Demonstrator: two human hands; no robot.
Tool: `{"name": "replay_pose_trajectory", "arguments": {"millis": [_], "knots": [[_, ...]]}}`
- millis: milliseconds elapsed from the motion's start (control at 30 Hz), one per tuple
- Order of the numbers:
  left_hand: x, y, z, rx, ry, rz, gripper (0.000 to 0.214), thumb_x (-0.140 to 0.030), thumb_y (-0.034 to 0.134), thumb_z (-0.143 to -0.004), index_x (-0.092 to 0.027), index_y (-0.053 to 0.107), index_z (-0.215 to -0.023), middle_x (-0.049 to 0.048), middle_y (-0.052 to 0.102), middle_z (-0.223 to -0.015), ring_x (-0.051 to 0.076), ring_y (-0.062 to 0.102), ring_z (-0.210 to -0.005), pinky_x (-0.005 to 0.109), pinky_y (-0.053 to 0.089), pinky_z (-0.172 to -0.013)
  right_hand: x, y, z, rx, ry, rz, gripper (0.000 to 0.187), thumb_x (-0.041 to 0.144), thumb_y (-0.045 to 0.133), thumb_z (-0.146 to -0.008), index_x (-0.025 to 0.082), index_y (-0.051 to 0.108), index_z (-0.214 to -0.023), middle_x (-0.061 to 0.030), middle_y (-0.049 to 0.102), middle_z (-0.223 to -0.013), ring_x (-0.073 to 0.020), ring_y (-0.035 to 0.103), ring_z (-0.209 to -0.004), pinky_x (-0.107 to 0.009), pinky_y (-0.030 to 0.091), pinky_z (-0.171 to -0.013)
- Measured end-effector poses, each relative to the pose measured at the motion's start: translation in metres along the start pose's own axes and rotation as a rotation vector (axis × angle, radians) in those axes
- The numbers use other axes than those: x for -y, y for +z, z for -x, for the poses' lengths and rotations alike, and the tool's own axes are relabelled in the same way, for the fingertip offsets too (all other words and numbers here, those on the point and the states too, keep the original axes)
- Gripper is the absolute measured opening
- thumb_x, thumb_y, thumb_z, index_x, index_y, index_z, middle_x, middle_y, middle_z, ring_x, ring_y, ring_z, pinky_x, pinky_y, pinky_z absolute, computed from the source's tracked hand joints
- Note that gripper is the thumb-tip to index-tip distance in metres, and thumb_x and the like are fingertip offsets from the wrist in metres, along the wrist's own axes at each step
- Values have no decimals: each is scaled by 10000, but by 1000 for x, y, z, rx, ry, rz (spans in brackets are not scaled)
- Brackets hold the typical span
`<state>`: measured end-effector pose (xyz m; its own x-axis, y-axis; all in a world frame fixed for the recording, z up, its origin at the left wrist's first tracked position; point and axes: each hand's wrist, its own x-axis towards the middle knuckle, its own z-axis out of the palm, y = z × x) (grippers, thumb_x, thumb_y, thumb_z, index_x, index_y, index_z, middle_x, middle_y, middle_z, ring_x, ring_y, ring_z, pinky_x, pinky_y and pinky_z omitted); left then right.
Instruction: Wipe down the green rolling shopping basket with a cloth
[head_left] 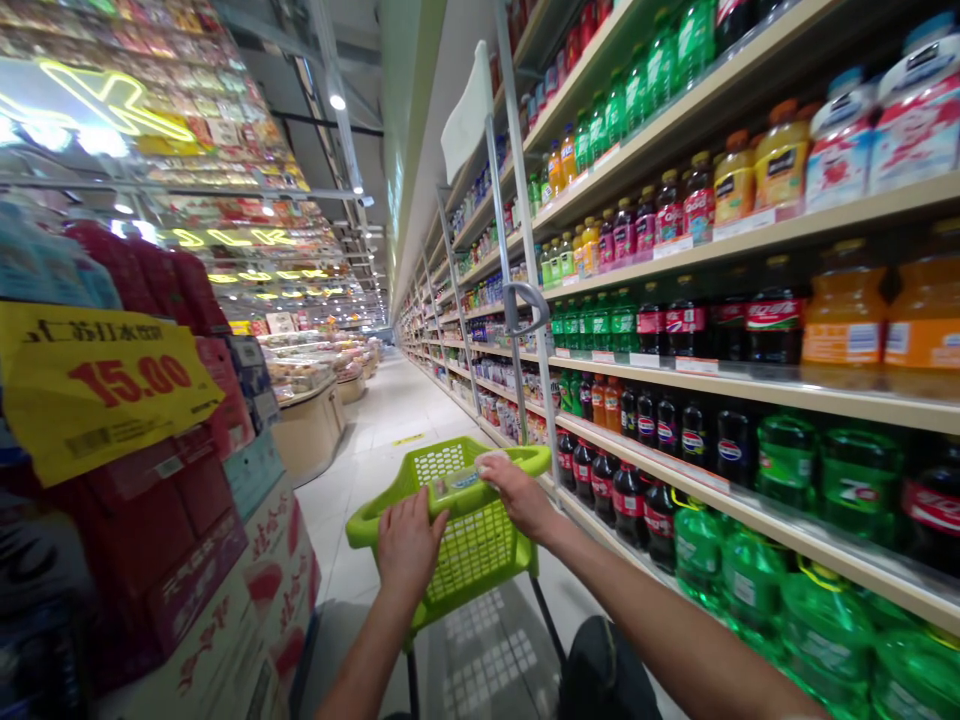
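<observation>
A lime-green plastic shopping cart (480, 560) stands in front of me in the aisle, its basket walls full of small holes. My left hand (411, 540) grips the left part of the cart's near handle, thumb raised along its top. Farther right, my right hand (519, 495) is closed over the same handle, and something pale and whitish shows at its fingertips, too small to make out. Between the two hands a clear label panel (459, 482) sits on the handle. The fingers curl over the far side of the bar, so their tips are partly hidden.
Shelves of bottled drinks (686, 320) line the right side, with large green bottles (757, 575) lowest. A metal pole with a grey loop (527, 308) rises beside them. On the left are stacked drink boxes with a yellow price sign (112, 390). Pale floor (382, 400) runs ahead.
</observation>
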<state>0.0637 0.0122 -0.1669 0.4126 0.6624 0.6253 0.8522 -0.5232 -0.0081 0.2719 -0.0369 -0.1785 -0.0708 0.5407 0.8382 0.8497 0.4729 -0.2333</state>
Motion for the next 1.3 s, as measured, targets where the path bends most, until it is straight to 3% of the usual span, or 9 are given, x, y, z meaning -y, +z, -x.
{"name": "replay_pose_trajectory", "arguments": {"millis": [133,200,367,600,767,867,1067,1233,1300], "knots": [[1,0,3,-19,4,0,459,-396,417,-844,-116,504,-1197,124,602,-1145,243,521,-1071,398,325,-964,-21,-26,2,-111,265,128,383,26,418,-734,166,613,-1032,-100,592,-1170,-190,497,-1151,-431,355,-1019],[-1,0,4,-33,4,-2,466,-402,418,-843,-106,507,-1193,130,602,-1142,248,523,-1070,404,327,-963,-18,-26,2,-130,311,129,386,22,409,-730,152,612,-1031,-108,590,-1169,-188,506,-1139,-417,364,-1015],[-3,-6,3,10,9,10,457,-378,425,-837,-111,500,-1200,134,596,-1152,248,527,-1074,406,345,-952,16,8,-5,24,-24,-6,406,23,396,-757,196,590,-1070,-54,564,-1219,-143,464,-1180,-355,348,-1028],[13,-7,9,-24,-2,7,402,-347,442,-823,-139,541,-1152,126,566,-1209,266,465,-1162,467,277,-1014,-11,-19,-4,-76,269,95,371,18,417,-740,154,611,-1026,-110,595,-1153,-202,514,-1124,-419,388,-986],[10,-8,10,-14,15,4,399,-354,431,-831,-142,544,-1150,121,589,-1173,252,504,-1112,444,297,-997,24,13,-5,23,27,26,388,25,393,-780,176,588,-1080,-83,560,-1219,-174,453,-1192,-384,346,-1029],[19,-14,7,28,22,-7,416,-372,440,-826,-135,538,-1154,116,569,-1205,243,497,-1119,410,323,-975,27,15,-3,41,-75,24,375,51,384,-811,198,570,-1102,-61,535,-1253,-155,415,-1221,-386,319,-1046],[33,-20,5,45,-26,-41,472,-484,439,-813,-121,577,-1082,126,610,-1128,251,521,-1073,392,323,-957,2,-3,-4,-118,244,57,394,20,397,-762,168,588,-1074,-102,581,-1177,-186,495,-1147,-421,368,-1006],[23,-23,6,43,-20,-33,447,-467,414,-829,-121,593,-1050,117,643,-1043,251,553,-1005,394,339,-929,51,40,-17,62,-113,-35,339,70,400,-825,185,578,-1089,-78,563,-1214,-151,451,-1189,-361,344,-1028],[24,-24,6,66,7,-2,402,-436,431,-827,-150,590,-1059,100,644,-1055,237,556,-1011,382,346,-926,53,42,-19,89,-143,-10,319,90,409,-837,190,578,-1088,-72,553,-1229,-154,432,-1206,-371,328,-1038]]}}
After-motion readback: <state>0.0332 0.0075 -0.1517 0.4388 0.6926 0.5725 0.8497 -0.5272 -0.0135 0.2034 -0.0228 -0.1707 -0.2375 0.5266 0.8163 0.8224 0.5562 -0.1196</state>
